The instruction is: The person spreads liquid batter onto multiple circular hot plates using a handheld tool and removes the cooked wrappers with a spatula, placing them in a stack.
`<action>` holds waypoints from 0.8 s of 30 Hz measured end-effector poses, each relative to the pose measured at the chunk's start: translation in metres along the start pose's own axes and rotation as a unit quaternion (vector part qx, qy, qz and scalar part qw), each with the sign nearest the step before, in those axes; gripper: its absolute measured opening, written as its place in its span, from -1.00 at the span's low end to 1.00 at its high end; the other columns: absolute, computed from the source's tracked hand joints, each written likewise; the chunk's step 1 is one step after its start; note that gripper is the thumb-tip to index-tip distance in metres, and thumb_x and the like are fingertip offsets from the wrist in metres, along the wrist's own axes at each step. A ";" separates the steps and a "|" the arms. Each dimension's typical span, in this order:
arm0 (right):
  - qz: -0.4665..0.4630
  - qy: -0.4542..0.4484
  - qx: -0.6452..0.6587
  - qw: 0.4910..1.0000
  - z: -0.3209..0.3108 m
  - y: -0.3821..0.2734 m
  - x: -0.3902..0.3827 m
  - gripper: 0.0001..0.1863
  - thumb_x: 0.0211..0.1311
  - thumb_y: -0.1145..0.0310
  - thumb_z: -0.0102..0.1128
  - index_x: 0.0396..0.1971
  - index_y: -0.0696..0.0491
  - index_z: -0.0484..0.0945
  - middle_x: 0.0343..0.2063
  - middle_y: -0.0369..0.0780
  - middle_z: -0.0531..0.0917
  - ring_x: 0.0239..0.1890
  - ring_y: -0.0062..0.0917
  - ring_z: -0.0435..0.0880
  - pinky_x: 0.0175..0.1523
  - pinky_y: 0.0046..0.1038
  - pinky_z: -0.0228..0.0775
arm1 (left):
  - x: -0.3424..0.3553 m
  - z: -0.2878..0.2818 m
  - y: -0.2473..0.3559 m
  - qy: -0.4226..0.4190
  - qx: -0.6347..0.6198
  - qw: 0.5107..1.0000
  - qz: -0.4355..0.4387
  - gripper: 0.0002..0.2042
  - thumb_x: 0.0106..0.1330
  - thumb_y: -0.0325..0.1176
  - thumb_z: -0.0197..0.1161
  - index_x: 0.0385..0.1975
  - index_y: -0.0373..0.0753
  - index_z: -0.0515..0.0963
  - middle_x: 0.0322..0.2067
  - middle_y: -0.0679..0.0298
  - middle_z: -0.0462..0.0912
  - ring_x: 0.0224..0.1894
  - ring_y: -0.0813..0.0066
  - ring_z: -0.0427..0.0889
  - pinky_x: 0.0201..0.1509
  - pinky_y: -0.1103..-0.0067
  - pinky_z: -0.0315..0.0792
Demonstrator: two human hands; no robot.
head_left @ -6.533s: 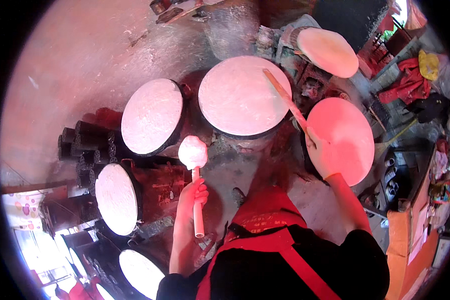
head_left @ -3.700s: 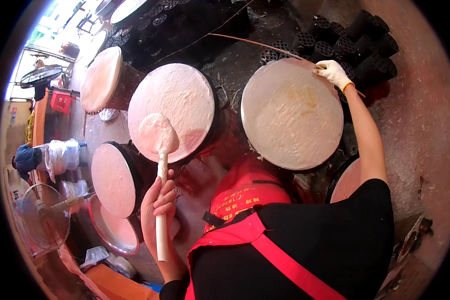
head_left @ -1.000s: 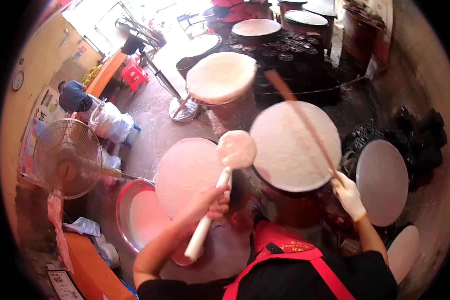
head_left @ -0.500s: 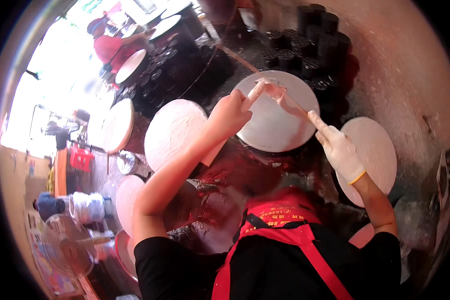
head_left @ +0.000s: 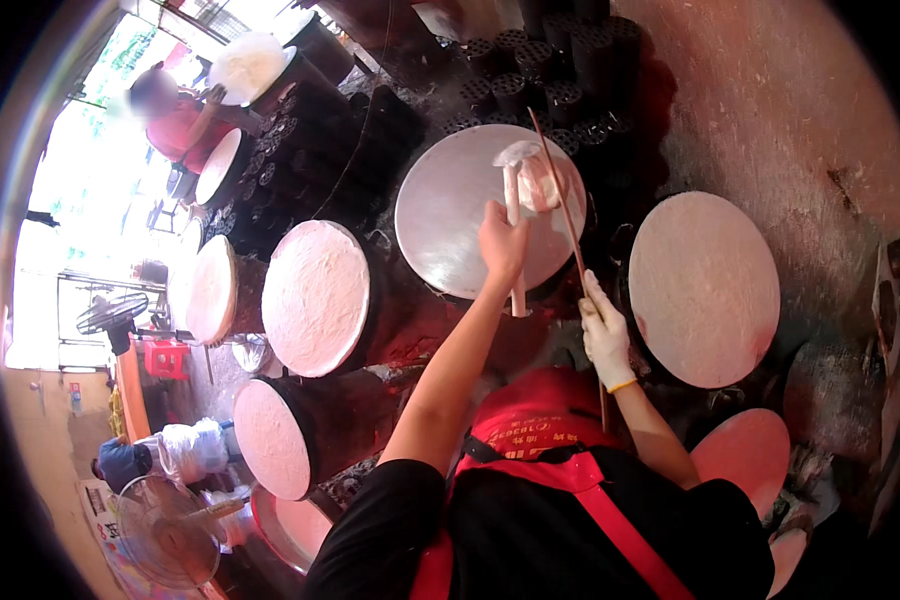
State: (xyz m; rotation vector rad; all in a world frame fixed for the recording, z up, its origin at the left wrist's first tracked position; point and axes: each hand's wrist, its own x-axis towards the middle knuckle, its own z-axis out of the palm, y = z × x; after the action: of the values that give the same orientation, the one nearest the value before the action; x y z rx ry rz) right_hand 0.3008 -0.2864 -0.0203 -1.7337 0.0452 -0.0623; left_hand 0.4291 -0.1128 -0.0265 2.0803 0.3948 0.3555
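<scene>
My left hand is closed round the pale handle of a ladle whose head is coated in white batter. The head is over the right half of a round grey griddle, close to a thick blob of pale batter; whether they touch I cannot tell. My right hand, in a white glove with a yellow cuff, grips a long thin wooden stick. The stick slants from the griddle's far right edge back toward my apron.
Griddles covered with a pale layer stand at right, left and near left. Black coal briquettes are stacked beyond the griddle. A person in red works at the far left; a fan stands near left.
The ladle and stick, close together over the griddle before, are now apart. The ladle's handle points toward me, my right hand is lower, and a batter blob shows on the griddle. My view has shifted.
</scene>
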 end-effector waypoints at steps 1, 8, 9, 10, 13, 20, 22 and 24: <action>-0.032 0.034 -0.045 0.998 0.003 0.012 0.000 -0.54 0.32 0.40 -0.05 0.23 -0.16 0.33 -0.41 -0.35 0.60 -0.45 -0.58 0.53 -0.30 -0.48 0.38 | 0.000 0.007 0.014 0.006 0.009 1.000 0.005 -0.76 -0.02 -0.45 0.24 -0.42 -0.30 0.32 -0.64 0.14 0.48 -0.58 0.24 0.52 -0.45 0.40 0.39; -0.012 0.007 -0.409 0.913 0.013 0.009 -0.023 -0.48 0.20 0.31 0.09 0.20 -0.27 0.34 -0.55 -0.10 0.48 -0.53 -0.22 0.53 -0.38 -0.23 0.38 | 0.026 -0.026 -0.003 0.103 0.051 0.979 0.170 -0.85 -0.06 -0.59 0.12 -0.48 -0.27 0.36 -0.56 0.09 0.46 -0.46 0.01 0.45 -0.36 0.30 0.33; 0.001 0.010 -0.484 0.875 0.006 0.016 -0.030 -0.47 0.20 0.23 0.09 0.21 -0.38 0.33 -0.54 -0.14 0.49 -0.53 -0.19 0.56 -0.40 -0.19 0.40 | 0.027 -0.033 -0.001 0.092 0.044 0.978 0.183 -0.86 -0.05 -0.59 0.11 -0.48 -0.28 0.35 -0.52 0.07 0.46 -0.42 -0.01 0.45 -0.35 0.28 0.32; -0.037 0.038 -0.464 0.884 -0.001 0.028 -0.040 -0.47 0.20 0.21 0.08 0.21 -0.41 0.30 -0.57 -0.15 0.45 -0.59 -0.20 0.54 -0.45 -0.18 0.38 | 0.028 -0.041 0.000 0.081 0.037 0.977 0.196 -0.87 -0.04 -0.59 0.10 -0.49 -0.29 0.34 -0.48 0.06 0.47 -0.39 -0.03 0.46 -0.34 0.26 0.31; 0.005 0.046 -0.461 0.886 -0.015 0.034 -0.054 -0.44 0.20 0.18 0.09 0.24 -0.45 0.26 -0.58 -0.15 0.44 -0.55 -0.24 0.55 -0.44 -0.21 0.38 | 0.024 -0.063 0.005 0.075 0.009 0.980 0.182 -0.87 -0.03 -0.55 0.19 -0.46 -0.31 0.42 -0.43 0.10 0.48 -0.36 0.09 0.48 -0.30 0.34 0.35; -0.081 0.148 -0.201 0.965 0.069 0.043 0.040 -0.53 0.28 0.32 0.00 0.21 -0.15 0.34 -0.14 -0.11 0.63 -0.23 -0.22 0.63 -0.11 -0.31 0.43 | 0.000 -0.111 0.023 -0.039 -0.243 0.969 -0.028 -0.82 0.25 -0.37 0.23 -0.36 -0.40 0.55 -0.62 0.34 0.52 -0.59 0.67 0.47 -0.44 0.71 0.34; 0.013 0.118 -0.073 0.990 0.095 0.029 0.060 -0.56 0.30 0.33 0.00 0.19 -0.12 0.38 -0.34 -0.22 0.58 -0.42 -0.46 0.58 -0.33 -0.44 0.41 | -0.001 -0.132 0.011 -0.067 -0.328 0.939 -0.085 -0.76 0.32 -0.33 0.15 -0.27 -0.45 0.52 -0.55 0.30 0.51 -0.55 0.63 0.46 -0.47 0.70 0.31; 0.227 0.024 0.166 0.959 0.107 -0.027 0.059 -0.57 0.34 0.31 -0.04 0.21 -0.11 0.36 -0.73 -0.35 0.44 -0.80 -0.60 0.40 -0.69 -0.47 0.29 | -0.001 -0.155 -0.015 -0.123 -0.405 0.894 -0.148 -0.69 0.38 -0.32 0.05 -0.13 -0.52 0.45 -0.48 0.23 0.47 -0.54 0.59 0.43 -0.50 0.69 0.30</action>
State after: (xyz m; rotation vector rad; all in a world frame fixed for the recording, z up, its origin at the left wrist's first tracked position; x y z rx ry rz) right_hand 0.3668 -0.1811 -0.0102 -1.3513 0.4431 0.2147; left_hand 0.3638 0.0131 0.0380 1.1999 0.3271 0.0431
